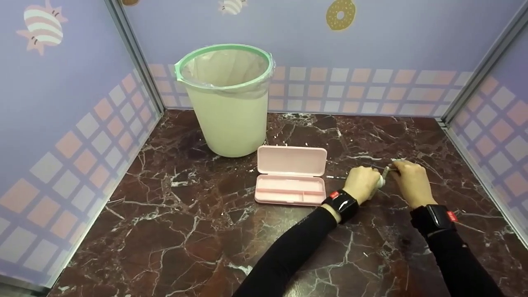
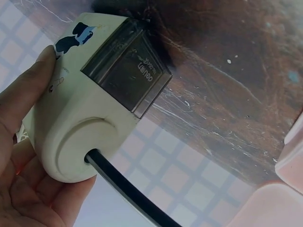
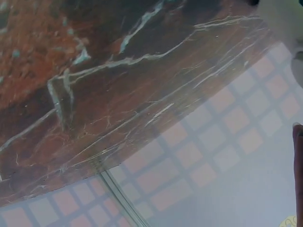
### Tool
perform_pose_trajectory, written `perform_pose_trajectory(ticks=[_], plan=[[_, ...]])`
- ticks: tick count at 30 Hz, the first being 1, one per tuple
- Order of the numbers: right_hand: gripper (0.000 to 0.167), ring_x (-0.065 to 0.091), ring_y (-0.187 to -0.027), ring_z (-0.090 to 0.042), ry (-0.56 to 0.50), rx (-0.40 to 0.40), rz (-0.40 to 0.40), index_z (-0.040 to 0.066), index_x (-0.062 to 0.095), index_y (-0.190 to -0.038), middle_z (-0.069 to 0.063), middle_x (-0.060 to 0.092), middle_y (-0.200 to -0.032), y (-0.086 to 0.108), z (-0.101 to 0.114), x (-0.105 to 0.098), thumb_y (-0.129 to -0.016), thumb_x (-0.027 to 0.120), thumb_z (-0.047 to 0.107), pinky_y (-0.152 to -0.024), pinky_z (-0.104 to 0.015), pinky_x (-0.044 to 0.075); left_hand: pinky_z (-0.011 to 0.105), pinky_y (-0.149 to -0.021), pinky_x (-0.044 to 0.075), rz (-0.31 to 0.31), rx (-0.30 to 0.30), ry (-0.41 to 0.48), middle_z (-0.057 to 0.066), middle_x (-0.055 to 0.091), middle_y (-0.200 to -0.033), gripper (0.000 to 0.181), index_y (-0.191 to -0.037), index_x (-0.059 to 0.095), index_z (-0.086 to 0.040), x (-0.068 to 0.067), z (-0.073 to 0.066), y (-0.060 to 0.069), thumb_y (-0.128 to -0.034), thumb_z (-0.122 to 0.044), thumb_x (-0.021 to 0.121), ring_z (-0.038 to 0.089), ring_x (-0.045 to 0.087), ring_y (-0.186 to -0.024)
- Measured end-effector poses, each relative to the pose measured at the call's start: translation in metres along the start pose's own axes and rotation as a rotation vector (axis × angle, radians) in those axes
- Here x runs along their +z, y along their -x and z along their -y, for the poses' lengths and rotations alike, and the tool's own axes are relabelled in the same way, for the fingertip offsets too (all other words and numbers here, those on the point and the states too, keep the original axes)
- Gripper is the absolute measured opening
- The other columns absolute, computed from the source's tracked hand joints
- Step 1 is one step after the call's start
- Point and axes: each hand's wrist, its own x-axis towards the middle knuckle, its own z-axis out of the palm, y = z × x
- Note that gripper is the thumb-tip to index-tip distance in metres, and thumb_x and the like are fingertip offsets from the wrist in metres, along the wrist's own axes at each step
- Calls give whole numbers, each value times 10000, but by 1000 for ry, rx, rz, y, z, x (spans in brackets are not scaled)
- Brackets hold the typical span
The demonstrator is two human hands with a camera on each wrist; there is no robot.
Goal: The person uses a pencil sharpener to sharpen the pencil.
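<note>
A cream crank pencil sharpener with a dark see-through shavings drawer is gripped by my left hand, thumb on one side and fingers beneath in the left wrist view. A dark pencil sticks out of its round hole, and in the head view points left. My right hand holds the crank handle on the sharpener's right side with its fingertips. The right wrist view shows only a fingertip and part of the sharpener at its right edge; the grip itself is out of sight there.
A pink pencil case lies open left of my hands, lid back, its compartments bare. Behind it stands a pale bin with a green rim and clear liner. Small white bits are scattered on the dark marbled table. Patterned panels enclose three sides.
</note>
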Motion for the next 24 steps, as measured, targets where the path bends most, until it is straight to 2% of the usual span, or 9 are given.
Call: perform_pose_trajectory(ticks=[7,13,17,20,24], plan=[[96,656,-729,-451,-6,37,-9,-91,655,-821,-267,695,-813,-8,-9,14,-758,726,-107,-687,-546,497,219,-625,562,-21,7,-24,-158,735,-886,154,-935,723,-291,0,0,-1,-783,-278,737,52,704,-777],[92,645,-683,-443,-21,103,39,-81,659,-775,-268,689,-766,-11,-15,27,-733,716,-138,-652,-550,484,215,-614,555,-29,20,-44,-163,731,-882,125,-911,728,-310,3,0,1,-792,-271,725,50,696,-760],[88,639,-664,-449,-36,109,63,-66,674,-752,-255,688,-732,-12,-19,33,-712,703,-139,-646,-565,472,222,-606,554,-38,22,-52,-164,728,-881,136,-912,725,-312,5,0,3,-783,-268,723,54,691,-749],[106,619,-621,-412,-39,109,129,-31,661,-682,-218,674,-680,-10,-23,39,-721,658,-129,-608,-535,458,222,-600,552,-61,23,-52,-156,727,-872,149,-931,721,-290,5,1,4,-782,-278,722,59,690,-738],[167,575,-586,-319,-51,126,256,24,666,-643,-163,666,-661,-5,-25,45,-751,628,-96,-557,-462,411,216,-605,550,-74,16,-49,-146,725,-866,185,-939,713,-268,5,2,6,-761,-308,742,61,686,-732]])
